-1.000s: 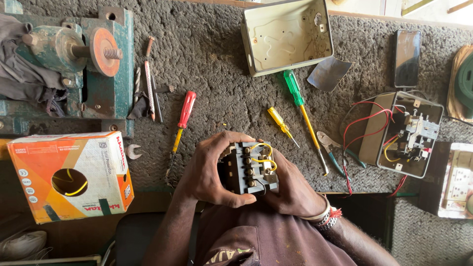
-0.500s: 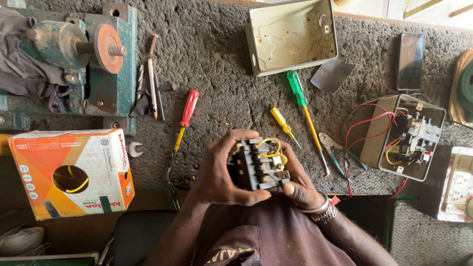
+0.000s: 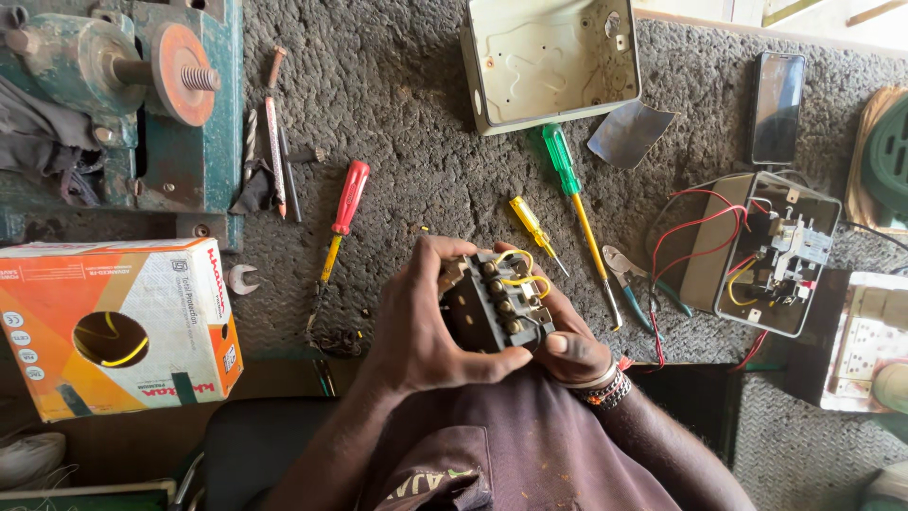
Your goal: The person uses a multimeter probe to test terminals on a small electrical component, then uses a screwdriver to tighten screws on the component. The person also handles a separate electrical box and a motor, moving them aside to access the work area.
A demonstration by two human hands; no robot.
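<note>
Black moulded plastic is what you are holding: a switch block (image 3: 492, 308) with brass screw terminals and short yellow wires (image 3: 525, 281) looped across its back, raised just above your lap at the near edge of the carpeted counter (image 3: 416, 161). It looks light and rigid, but the thin wires and small screws seem easy to disturb, so the plain plastic sides are likely the safest places to hold it.

From the head view, your left hand (image 3: 421, 331) is wrapping over the block's left side, its grip closed with the thumb running under the bottom edge. Your right hand (image 3: 567, 341) is cupping it from beneath and behind, fingers curled shut around the right side. Both wrists are bending inward toward your chest, terminals facing you.
</note>
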